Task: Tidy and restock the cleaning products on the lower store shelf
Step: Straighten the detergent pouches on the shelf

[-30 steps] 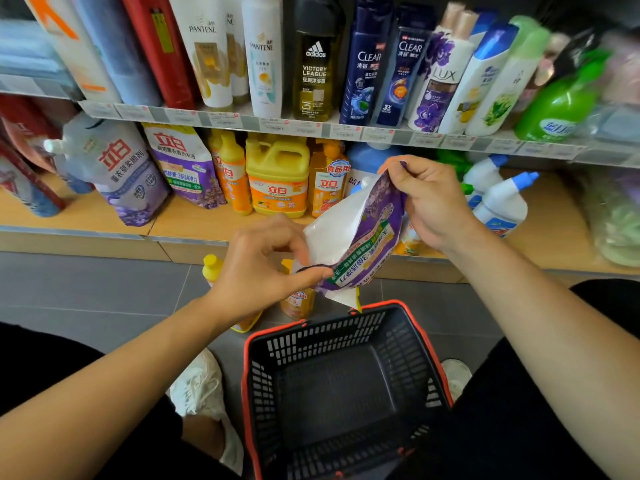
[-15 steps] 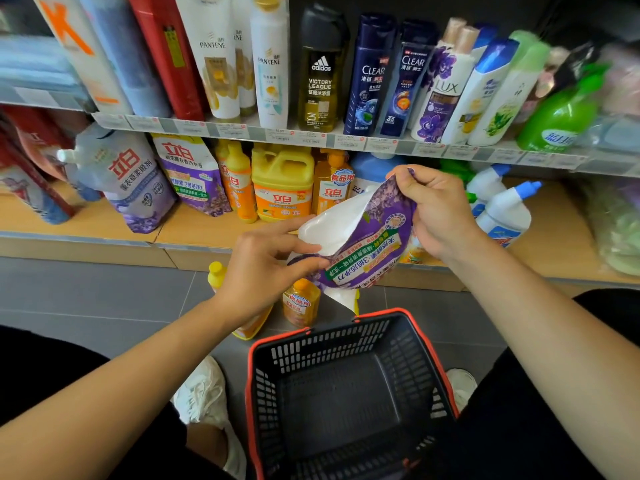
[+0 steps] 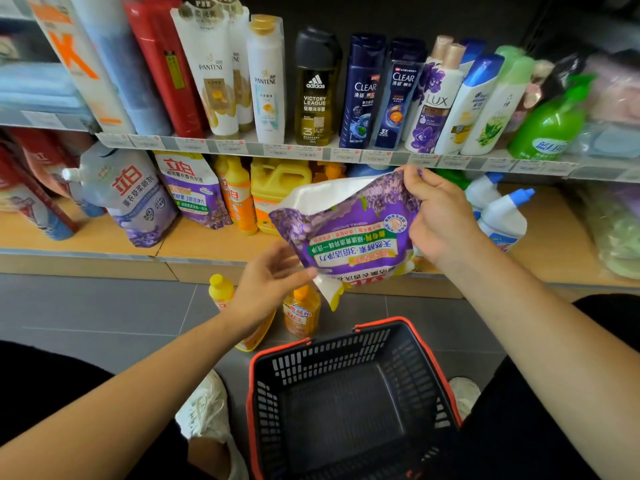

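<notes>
I hold a purple detergent refill pouch (image 3: pixel 349 237) upside down in front of the lower wooden shelf (image 3: pixel 207 247). My right hand (image 3: pixel 440 220) grips its upper right edge. My left hand (image 3: pixel 266 285) is below the pouch's left corner, fingers loosely spread, thumb tip touching the lower edge. On the shelf stand a matching purple pouch (image 3: pixel 194 192), a larger spouted pouch (image 3: pixel 138 202), orange bottles (image 3: pixel 239 199) and a yellow jug (image 3: pixel 277 188).
A black basket with a red rim (image 3: pixel 381 323) sits on the floor below my hands, nothing visible inside. Two orange dish-soap bottles (image 3: pixel 301 313) stand on the grey floor tiles. White spray-neck bottles (image 3: pixel 502 220) are at the shelf's right. Shampoo bottles (image 3: pixel 363 91) fill the upper shelf.
The pouch has risen and turned its printed face toward me. My left hand has let go of its pinch and now only touches the lower edge.
</notes>
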Tool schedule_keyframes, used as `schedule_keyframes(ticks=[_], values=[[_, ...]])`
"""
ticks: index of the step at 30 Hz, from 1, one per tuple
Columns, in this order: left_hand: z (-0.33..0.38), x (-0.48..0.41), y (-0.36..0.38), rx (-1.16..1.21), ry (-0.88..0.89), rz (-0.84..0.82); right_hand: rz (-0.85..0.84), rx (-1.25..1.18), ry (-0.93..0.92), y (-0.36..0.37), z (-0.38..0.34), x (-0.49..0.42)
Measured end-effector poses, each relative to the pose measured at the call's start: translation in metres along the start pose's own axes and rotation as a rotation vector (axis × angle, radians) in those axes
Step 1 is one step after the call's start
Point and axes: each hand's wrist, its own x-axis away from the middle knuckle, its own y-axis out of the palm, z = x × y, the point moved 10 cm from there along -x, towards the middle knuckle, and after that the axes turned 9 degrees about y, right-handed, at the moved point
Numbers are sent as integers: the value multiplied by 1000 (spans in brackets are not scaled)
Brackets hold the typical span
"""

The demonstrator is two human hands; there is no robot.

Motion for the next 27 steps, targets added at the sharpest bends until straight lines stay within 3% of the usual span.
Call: schedule_keyframes(ticks=[4, 8, 20, 27], values=[[-50, 10, 26, 21, -242, -79, -1, -82, 12, 5, -4, 2], [-74, 15, 43, -66, -348, -150, -1, -134, 20, 7, -6, 2], [-28, -8, -22, -195, -90, 226, 106, -15, -84, -35, -10, -10], [54, -16, -74, -376, 166, 281, 71, 193, -51, -35, 17, -20]])
